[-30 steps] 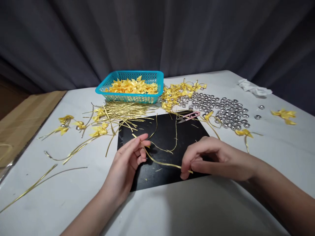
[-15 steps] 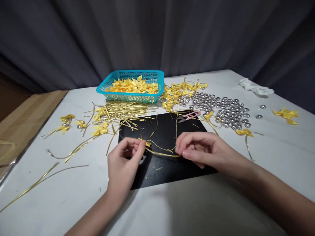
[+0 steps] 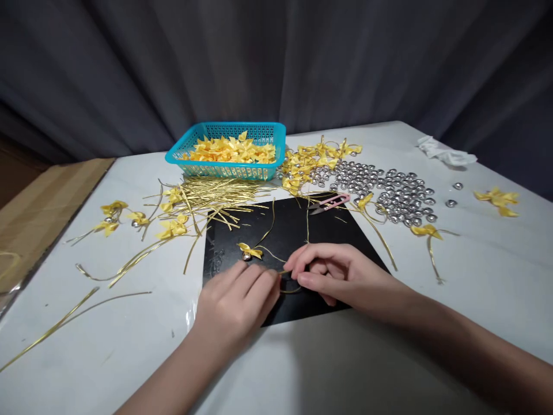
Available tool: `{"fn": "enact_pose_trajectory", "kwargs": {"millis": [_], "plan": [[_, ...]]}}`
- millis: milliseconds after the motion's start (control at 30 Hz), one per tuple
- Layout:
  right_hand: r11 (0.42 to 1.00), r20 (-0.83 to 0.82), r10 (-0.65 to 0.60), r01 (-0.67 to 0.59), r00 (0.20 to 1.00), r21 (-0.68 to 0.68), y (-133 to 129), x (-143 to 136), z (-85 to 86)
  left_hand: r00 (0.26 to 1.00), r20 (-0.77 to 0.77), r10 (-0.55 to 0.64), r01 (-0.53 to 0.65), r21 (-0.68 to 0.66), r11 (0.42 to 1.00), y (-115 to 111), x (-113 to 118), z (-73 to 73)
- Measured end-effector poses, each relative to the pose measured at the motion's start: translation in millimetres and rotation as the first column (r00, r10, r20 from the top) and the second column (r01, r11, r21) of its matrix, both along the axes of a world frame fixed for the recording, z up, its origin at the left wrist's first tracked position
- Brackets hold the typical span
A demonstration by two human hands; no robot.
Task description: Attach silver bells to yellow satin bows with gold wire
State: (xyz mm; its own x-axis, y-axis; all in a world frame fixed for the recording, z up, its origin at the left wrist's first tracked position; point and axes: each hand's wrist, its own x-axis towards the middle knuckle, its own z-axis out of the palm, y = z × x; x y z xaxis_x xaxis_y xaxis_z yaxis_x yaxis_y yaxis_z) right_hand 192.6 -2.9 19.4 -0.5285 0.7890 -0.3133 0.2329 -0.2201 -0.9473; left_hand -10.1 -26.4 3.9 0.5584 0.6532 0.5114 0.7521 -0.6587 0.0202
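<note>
Over the black mat, my right hand pinches a gold cord between thumb and fingertips. My left hand, back up, has its closed fingertips on the same cord just left of there; its thumb is hidden. A loop of cord hangs below the fingers. Behind my left hand, a yellow bow with a silver bead lies on the mat, and a thin cord runs from it toward my hands.
A blue basket of yellow bows stands at the back. Gold cords lie before it. Silver beads spread to the right, near pink-handled snips. Finished-looking bows lie at left. White tissue sits at back right.
My left hand has let go near the bow and moved right to the cord beside my right hand. The bow and bead now show. My right hand has shifted slightly left.
</note>
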Motion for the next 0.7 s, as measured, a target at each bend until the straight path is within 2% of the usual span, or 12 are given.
{"fn": "enact_pose_trajectory", "kwargs": {"millis": [100,167,267,333,433,467,533,567,600,633,700], "plan": [[1.0,0.021,0.024,-0.024,0.999,-0.004,1,-2,-0.6,0.978,-0.199,-0.066,0.095,0.14,0.986,0,0,6.1],[0.999,0.018,0.044,-0.044,0.999,-0.02,2,-3,0.6,0.95,-0.29,-0.116,0.175,0.186,0.967,-1,1,10.4],[0.992,0.009,0.076,-0.075,0.997,-0.096,4,-5,2.5,0.924,-0.347,-0.16,0.24,0.2,0.95,-1,2,13.2],[0.985,0.01,0.087,-0.085,0.996,-0.15,5,-5,3.1,0.925,-0.339,-0.168,0.241,0.186,0.953,-2,2,11.9],[0.983,0.011,0.067,-0.064,0.998,-0.174,5,-4,2.3,0.962,-0.204,-0.181,0.203,0.093,0.975,-2,2,6.9],[0.984,0.01,0.061,-0.058,0.998,-0.168,5,-3,1.5,0.978,-0.106,-0.178,0.181,0.025,0.983,-1,2,5.3],[0.988,0.001,0.051,-0.05,0.999,-0.149,6,-2,-0.4,0.98,0.166,-0.109,0.143,-0.209,0.967,-1,4,4.1],[0.989,-0.003,0.047,-0.047,0.999,-0.141,6,-1,-1.4,0.951,0.31,-0.021,0.139,-0.367,0.92,0,5,4.6],[0.99,-0.002,0.044,-0.044,0.999,-0.132,6,-1,-2.1,0.902,0.417,0.114,0.142,-0.535,0.833,1,7,6.0],[0.991,0.005,0.041,-0.04,0.999,-0.126,7,0,-2.5,0.84,0.472,0.268,0.162,-0.69,0.705,2,8,8.0],[0.991,0.011,0.032,-0.03,0.999,-0.132,8,0,-2.6,0.768,0.463,0.442,0.287,-0.867,0.408,5,11,12.8]]}}
